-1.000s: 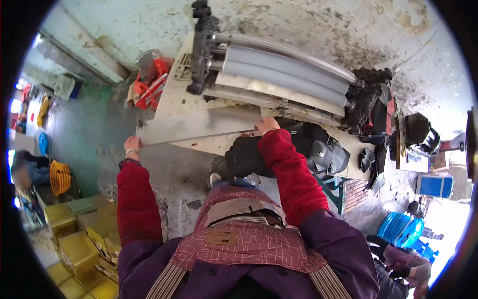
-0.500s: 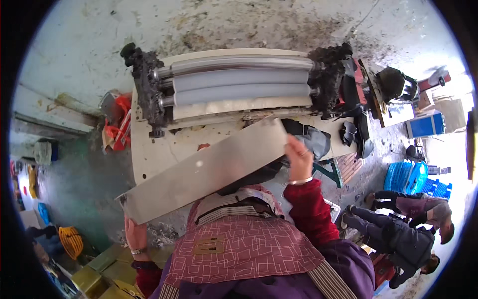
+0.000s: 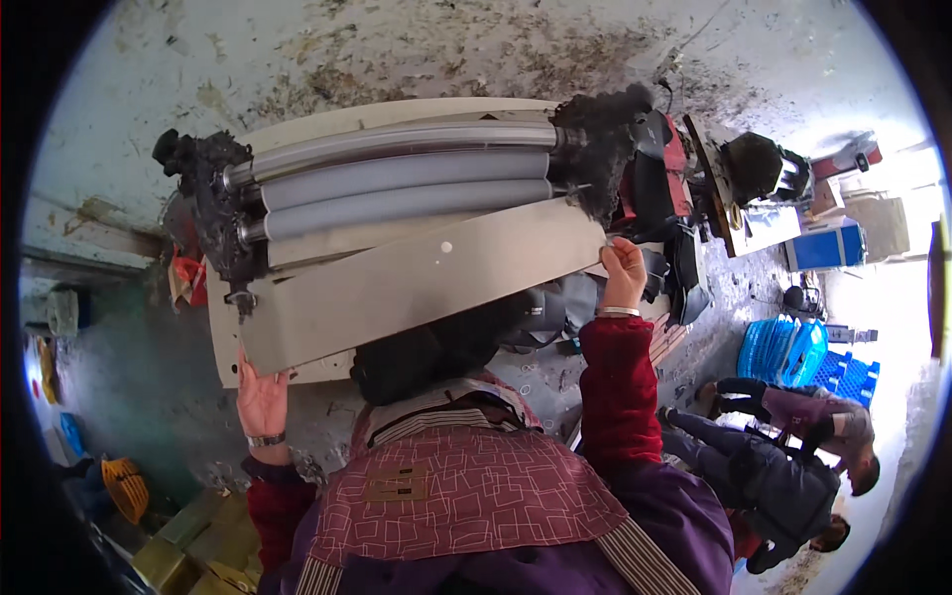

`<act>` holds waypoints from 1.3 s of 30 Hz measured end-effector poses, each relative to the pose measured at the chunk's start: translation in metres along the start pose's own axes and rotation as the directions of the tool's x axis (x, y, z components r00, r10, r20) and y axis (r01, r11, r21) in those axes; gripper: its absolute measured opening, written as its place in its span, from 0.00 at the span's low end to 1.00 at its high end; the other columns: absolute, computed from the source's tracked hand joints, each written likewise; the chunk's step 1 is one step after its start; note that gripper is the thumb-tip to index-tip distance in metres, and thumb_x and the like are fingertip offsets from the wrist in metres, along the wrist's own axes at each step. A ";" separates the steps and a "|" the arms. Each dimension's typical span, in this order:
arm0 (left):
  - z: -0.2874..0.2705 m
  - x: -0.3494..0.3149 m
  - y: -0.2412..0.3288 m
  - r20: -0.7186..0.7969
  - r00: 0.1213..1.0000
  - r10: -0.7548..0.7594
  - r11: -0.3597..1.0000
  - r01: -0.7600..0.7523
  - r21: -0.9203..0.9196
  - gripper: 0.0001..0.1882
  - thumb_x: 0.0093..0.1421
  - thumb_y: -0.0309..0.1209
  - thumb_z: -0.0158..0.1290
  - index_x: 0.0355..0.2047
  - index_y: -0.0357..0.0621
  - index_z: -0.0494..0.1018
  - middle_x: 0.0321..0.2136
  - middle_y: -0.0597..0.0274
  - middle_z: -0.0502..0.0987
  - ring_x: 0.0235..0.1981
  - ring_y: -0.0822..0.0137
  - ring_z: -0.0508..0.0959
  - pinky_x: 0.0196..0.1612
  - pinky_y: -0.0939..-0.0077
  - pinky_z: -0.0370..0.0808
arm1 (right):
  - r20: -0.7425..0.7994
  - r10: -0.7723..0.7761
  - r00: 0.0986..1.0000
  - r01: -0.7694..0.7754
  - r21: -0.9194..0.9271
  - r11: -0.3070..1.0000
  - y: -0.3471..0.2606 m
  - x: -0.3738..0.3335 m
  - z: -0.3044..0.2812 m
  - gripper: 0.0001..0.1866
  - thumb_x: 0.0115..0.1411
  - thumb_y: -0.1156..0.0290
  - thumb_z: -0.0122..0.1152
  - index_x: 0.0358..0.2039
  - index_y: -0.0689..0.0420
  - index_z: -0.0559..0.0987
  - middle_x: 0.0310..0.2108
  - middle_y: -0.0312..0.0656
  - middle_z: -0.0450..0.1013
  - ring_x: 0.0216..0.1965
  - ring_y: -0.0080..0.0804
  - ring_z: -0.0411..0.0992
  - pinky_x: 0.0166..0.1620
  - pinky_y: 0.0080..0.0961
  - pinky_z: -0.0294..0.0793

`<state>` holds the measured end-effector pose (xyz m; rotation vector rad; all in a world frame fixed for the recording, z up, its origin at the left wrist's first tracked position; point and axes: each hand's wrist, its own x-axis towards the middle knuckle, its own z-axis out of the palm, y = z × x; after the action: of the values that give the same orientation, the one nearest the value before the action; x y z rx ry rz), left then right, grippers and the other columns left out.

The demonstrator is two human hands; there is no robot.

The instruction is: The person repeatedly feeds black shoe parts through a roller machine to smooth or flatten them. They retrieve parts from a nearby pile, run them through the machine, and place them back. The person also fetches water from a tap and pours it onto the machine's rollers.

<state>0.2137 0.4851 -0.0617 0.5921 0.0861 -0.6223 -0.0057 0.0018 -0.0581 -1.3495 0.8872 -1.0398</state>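
Observation:
Both my hands hold a long, flat, pale grey metal-looking sheet (image 3: 426, 283) between them. It lies slanted in front of a machine with rollers (image 3: 407, 180), its right end farther from me than its left. My left hand (image 3: 262, 402) supports the lower left corner from beneath, the thumb near the edge. My right hand (image 3: 623, 270) pinches the right end. The sheet's far edge overlaps the near part of the machine bed in view; whether it touches cannot be told. Dark cloth or bags (image 3: 446, 342) show beyond the sheet's near edge.
Dark machine end blocks flank the rollers, the left one (image 3: 208, 198) and the right one (image 3: 600, 149). Red bags (image 3: 188, 278) lie at the left. Boxes (image 3: 188, 555) stand at lower left. Two people (image 3: 783, 476) are at the right, near blue crates (image 3: 778, 347).
The sheet has moved forward toward the rollers, and its slant has lessened. Both hands have travelled forward with it. The machine now appears farther left in view.

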 end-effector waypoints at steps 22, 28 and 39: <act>0.022 0.052 -0.005 -0.276 0.961 0.015 0.991 -0.052 -0.127 0.14 0.57 0.43 0.49 0.37 0.49 0.71 0.38 0.65 0.75 0.44 0.67 0.69 0.50 0.67 0.62 | 0.019 0.105 0.994 -0.106 0.060 0.993 0.008 0.009 -0.011 0.13 0.53 0.79 0.56 0.41 0.60 0.70 0.29 0.34 0.69 0.31 0.19 0.67 0.37 0.14 0.68; 0.023 0.074 -0.005 -0.271 0.962 0.024 0.978 -0.078 -0.192 0.18 0.56 0.43 0.50 0.42 0.45 0.68 0.39 0.62 0.73 0.43 0.66 0.71 0.51 0.66 0.66 | -0.019 0.134 0.991 -0.132 0.099 0.986 0.005 -0.001 -0.006 0.14 0.52 0.79 0.56 0.41 0.58 0.69 0.31 0.35 0.70 0.31 0.19 0.68 0.36 0.14 0.69; 0.043 0.072 -0.016 -0.233 0.972 0.015 0.999 -0.024 -0.035 0.12 0.60 0.34 0.46 0.40 0.42 0.68 0.41 0.58 0.73 0.46 0.64 0.70 0.51 0.66 0.68 | 0.171 0.608 0.775 -0.623 0.366 0.691 -0.010 -0.044 0.042 0.08 0.57 0.62 0.54 0.31 0.53 0.73 0.24 0.33 0.70 0.26 0.22 0.68 0.29 0.18 0.69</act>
<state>0.2592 0.4132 -0.0517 0.6275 0.3114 -0.5292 0.0194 0.0576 -0.0495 -0.6270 0.9414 -0.6073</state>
